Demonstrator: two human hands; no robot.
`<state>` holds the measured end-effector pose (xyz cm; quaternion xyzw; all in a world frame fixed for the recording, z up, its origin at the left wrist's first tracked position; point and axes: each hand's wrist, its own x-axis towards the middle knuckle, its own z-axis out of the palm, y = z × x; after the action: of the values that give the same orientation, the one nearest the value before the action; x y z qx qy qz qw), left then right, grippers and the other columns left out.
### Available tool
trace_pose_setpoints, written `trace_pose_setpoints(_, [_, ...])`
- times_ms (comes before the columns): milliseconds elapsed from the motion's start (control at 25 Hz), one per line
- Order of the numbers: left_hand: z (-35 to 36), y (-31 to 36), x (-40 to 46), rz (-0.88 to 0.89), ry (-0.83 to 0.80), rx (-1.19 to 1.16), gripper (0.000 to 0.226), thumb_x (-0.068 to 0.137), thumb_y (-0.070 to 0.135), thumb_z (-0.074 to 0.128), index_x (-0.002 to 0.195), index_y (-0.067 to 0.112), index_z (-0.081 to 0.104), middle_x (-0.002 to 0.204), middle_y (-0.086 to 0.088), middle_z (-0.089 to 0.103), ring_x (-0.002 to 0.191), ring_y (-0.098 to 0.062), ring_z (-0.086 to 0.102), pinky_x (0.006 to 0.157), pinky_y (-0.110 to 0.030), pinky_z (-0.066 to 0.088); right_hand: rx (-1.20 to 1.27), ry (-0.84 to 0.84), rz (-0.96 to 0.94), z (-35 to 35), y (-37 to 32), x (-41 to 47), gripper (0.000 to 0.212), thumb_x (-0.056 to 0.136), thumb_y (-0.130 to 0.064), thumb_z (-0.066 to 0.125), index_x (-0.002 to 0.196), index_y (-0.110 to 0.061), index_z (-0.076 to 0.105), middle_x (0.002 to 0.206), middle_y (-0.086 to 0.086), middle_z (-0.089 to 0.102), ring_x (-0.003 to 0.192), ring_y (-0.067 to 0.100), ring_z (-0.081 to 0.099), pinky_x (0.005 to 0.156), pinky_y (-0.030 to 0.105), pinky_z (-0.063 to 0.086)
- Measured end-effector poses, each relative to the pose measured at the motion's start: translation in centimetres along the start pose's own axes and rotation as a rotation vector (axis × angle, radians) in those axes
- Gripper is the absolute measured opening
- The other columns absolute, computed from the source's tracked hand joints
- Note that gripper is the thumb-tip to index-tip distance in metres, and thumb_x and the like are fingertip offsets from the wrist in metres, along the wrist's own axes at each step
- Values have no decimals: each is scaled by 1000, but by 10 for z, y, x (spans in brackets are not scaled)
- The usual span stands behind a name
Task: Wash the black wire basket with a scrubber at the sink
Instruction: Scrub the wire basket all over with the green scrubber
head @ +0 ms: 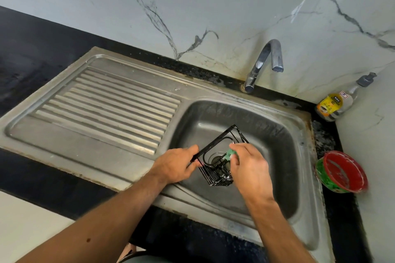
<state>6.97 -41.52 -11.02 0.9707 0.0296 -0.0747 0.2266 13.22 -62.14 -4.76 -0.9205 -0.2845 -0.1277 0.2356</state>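
Sink (pixel 277 134): steel, drainboard on the left, bowl on the right. Tap (pixel 265 64) behind the bowl; no water seen running from it.

Basket (pixel 220 160): black wire, held over the middle of the bowl, above the drain, tilted with its frame toward the wall. White flecks along its lower wires look like suds.

Progress, as judged: washing is under way, in the scrubbing stage. Foam on the lower wires suggests some of it has been scrubbed. Left to do: probably the remaining sides, then a rinse, since the tap appears off. How much of the wire is already clean cannot be told from here.

Left hand (pixel 177 165): fingers curled round the basket's near-left frame edge, steadying it.

Right hand (pixel 248 164): fingers closed on the scrubber (pixel 232 153), pressing it against the basket's frame on the right side.

Scrubber: green, small, mostly hidden under the fingertips, with a bit of white foam on it.
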Motion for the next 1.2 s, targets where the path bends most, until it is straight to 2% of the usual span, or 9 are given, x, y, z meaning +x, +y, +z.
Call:
trace_pose_setpoints(320, [5, -6, 1, 60, 25, 37, 25, 98, 43, 52, 103, 28, 33, 93, -6, 70, 86, -32, 67, 68, -42, 52, -147, -231, -386, 46, -35, -6, 24, 64, -10, 80, 86, -18, 74, 79, -3, 68, 72, 19, 65, 72, 33, 53])
trace_pose_setpoints(400, [7, -8, 3, 63, 20, 14, 30, 100, 53, 49, 102, 28, 33, 92, -5, 70, 84, -30, 67, 70, -43, 54, -156, -190, -327, 41, -27, 8, 22, 63, -14, 85, 82, -18, 73, 79, -2, 67, 73, 21, 65, 71, 35, 53])
trace_pose_setpoints(560, [8, -11, 5, 57, -5, -20, 36, 99, 62, 46, 103, 28, 34, 92, -3, 71, 85, -28, 68, 73, -46, 56, -167, -67, -137, 33, -7, 34, 38, 53, 9, 82, 87, -8, 76, 90, 8, 67, 78, 30, 65, 73, 36, 58])
trace_pose_setpoints(680, [7, -9, 4, 67, 3, 14, 42, 98, 66, 42, 108, 25, 38, 94, -6, 72, 86, -30, 68, 73, -44, 55, -199, -169, -240, 45, -22, 17, 39, 49, -10, 92, 83, -16, 74, 82, 1, 67, 77, 23, 64, 73, 33, 51])
trace_pose_setpoints(800, [7, -8, 3, 56, 30, 24, 43, 99, 64, 43, 112, 23, 42, 94, -7, 72, 87, -30, 68, 71, -41, 52, -189, -223, -299, 53, -32, 5, 27, 59, -24, 87, 81, -22, 71, 78, -5, 66, 76, 20, 62, 72, 32, 40])
trace_pose_setpoints(880, [7, -9, 3, 44, 0, 21, 46, 96, 69, 41, 111, 25, 39, 93, -5, 71, 86, -27, 67, 72, -40, 53, -221, -115, -262, 44, -23, 25, 16, 64, -18, 79, 78, -21, 72, 75, -3, 68, 74, 24, 61, 67, 35, 45])
trace_pose_setpoints(1000, [8, -13, 5, 35, -32, -12, 51, 90, 78, 36, 105, 29, 36, 88, -1, 72, 81, -25, 68, 72, -44, 57, -345, -8, -83, 25, -2, 66, 22, 72, -5, 78, 90, -19, 78, 83, 1, 74, 81, 27, 60, 71, 39, 46])
trace_pose_setpoints(1080, [11, -15, 6, 39, -41, 0, 54, 89, 81, 33, 104, 29, 36, 87, 0, 72, 79, -24, 68, 71, -45, 58, -348, -20, -18, 19, 2, 77, 23, 75, -6, 79, 94, -19, 79, 85, 1, 75, 84, 27, 60, 73, 40, 46])
trace_pose_setpoints(1200, [11, -13, 7, 51, -14, 54, 65, 87, 82, 23, 121, 29, 40, 96, -3, 73, 87, -27, 69, 76, -44, 56, -323, -123, -159, 31, -21, 53, 18, 65, -17, 80, 80, -23, 74, 76, -1, 70, 80, 26, 58, 70, 39, 42])
